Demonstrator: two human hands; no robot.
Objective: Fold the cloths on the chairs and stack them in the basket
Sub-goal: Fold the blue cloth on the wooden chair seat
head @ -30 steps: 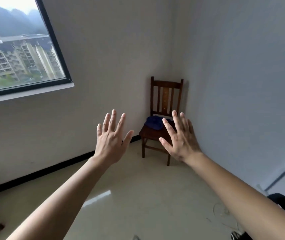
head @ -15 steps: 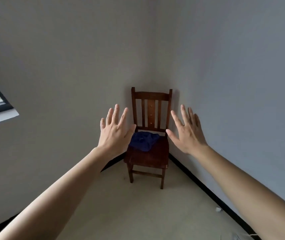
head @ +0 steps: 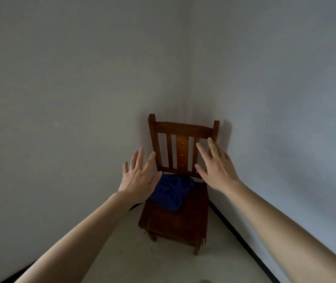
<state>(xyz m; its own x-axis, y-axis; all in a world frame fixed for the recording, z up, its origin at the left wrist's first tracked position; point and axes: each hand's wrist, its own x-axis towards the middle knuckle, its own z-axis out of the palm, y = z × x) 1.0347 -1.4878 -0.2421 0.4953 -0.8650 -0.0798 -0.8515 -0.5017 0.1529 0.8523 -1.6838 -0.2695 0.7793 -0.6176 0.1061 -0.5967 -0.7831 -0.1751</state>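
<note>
A dark wooden chair (head: 175,223) with a slatted back stands in the corner, its seat facing the person. On the rear left part of the smooth seat lies a soft blue cloth (head: 171,190), crumpled into a rounded heap; its long axis cannot be told. The left hand (head: 138,180) and the right hand (head: 218,170) are raised on either side of it, fingers (head: 141,158) straight and spread, holding nothing.

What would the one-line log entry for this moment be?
phase: pre-grasp; left hand: open, empty; right hand: open, empty; blue cloth: crumpled on chair seat
</note>
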